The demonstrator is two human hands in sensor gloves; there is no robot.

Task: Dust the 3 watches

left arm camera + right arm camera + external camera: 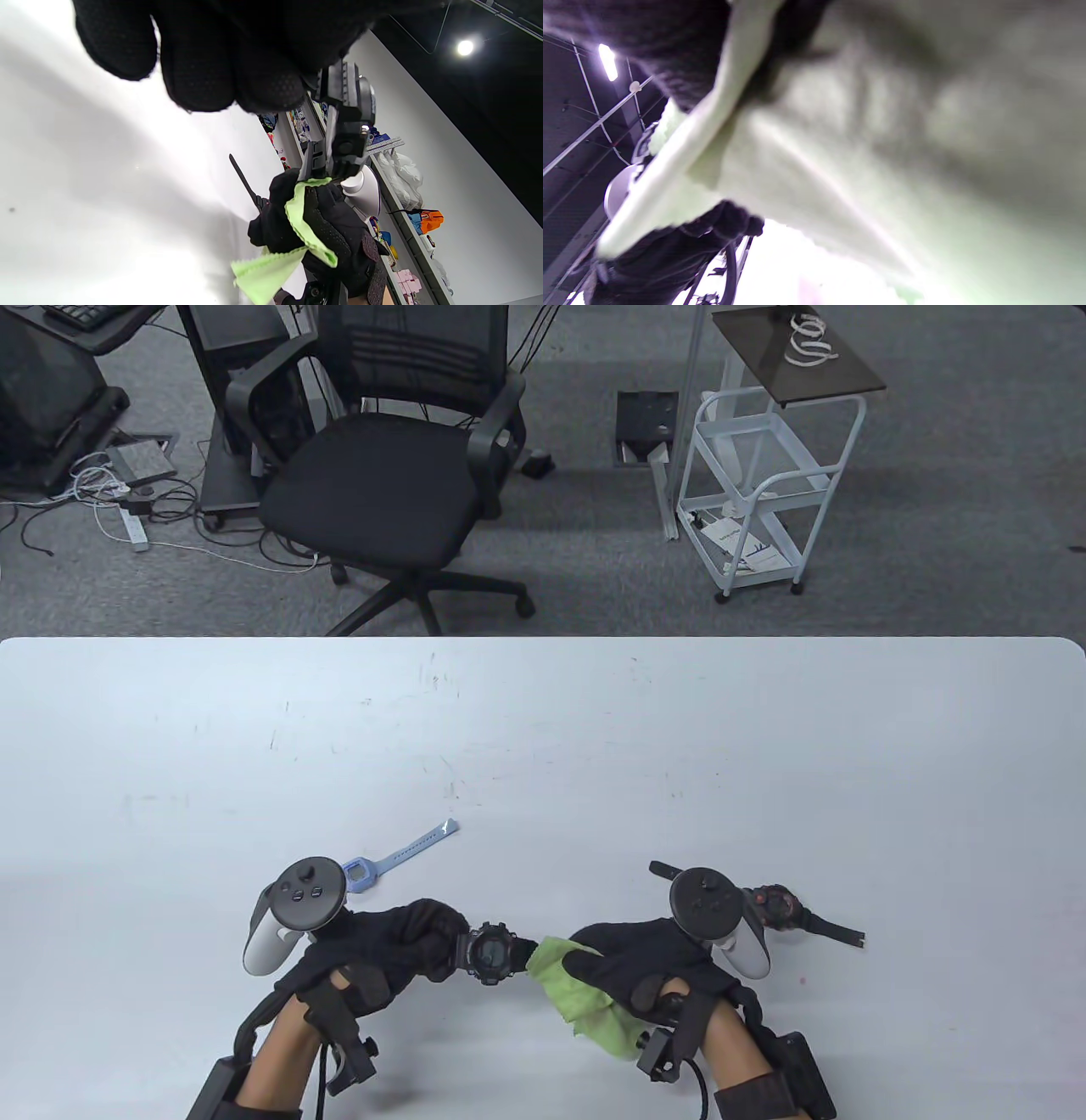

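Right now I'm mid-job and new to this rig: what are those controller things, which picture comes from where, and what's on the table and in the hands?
There is no robot here: these are a person's two hands in black sensor gloves. The controller-like things are trackers strapped to the backs of the hands, not held.

The wide picture looks down at the table; the hands come in from its bottom edge. The other two come from cameras on each wrist, tilted, so the room looks sideways.

The left hand grips a black watch, lifted off the table as the left wrist view shows. The right hand holds a green cloth against that watch's strap end. The right wrist view is mostly blurred cloth.

On the table lie a blue watch behind the left hand and a black-and-red watch behind the right.
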